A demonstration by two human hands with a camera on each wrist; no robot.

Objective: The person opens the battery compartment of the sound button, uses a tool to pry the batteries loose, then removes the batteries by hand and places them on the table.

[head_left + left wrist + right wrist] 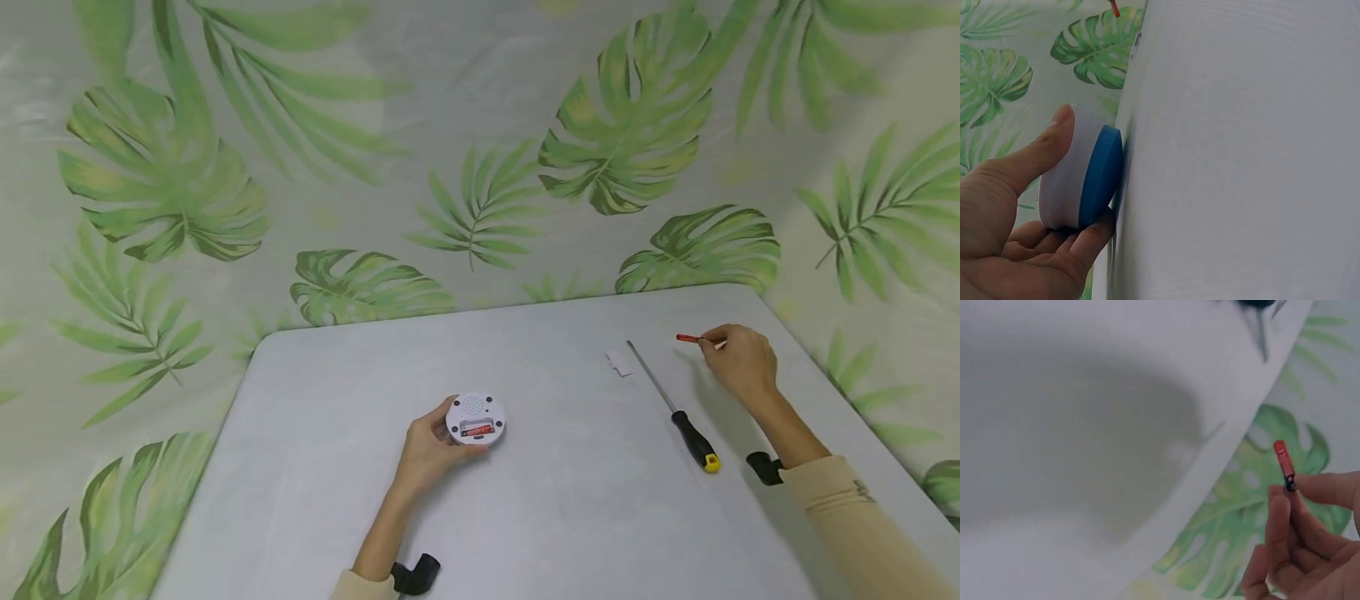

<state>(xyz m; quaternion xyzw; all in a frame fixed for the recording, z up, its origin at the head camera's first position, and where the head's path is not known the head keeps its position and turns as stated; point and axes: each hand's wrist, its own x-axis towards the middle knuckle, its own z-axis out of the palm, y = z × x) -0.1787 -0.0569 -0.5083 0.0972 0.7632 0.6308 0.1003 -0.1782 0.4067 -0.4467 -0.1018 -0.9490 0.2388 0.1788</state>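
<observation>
In the head view my left hand [429, 446] grips a round white device [472, 407] by its edge. The device's face has speaker holes, dark round spots and an uncovered battery compartment holding a red battery [477, 431]. From the left wrist view, the device shows a blue side [1102, 175] facing the table, the thumb on its white body and the fingers beneath. My right hand [741, 360], raised above the table's far right, pinches a small red battery [1284, 464] with a black end between thumb and fingertips.
A screwdriver [694, 440] with a black and yellow handle lies on the white table [337, 467], left of my right hand. Near its tip is a small whitish piece [619, 364] with reddish marks. A leaf-patterned cloth [480, 100] surrounds the table.
</observation>
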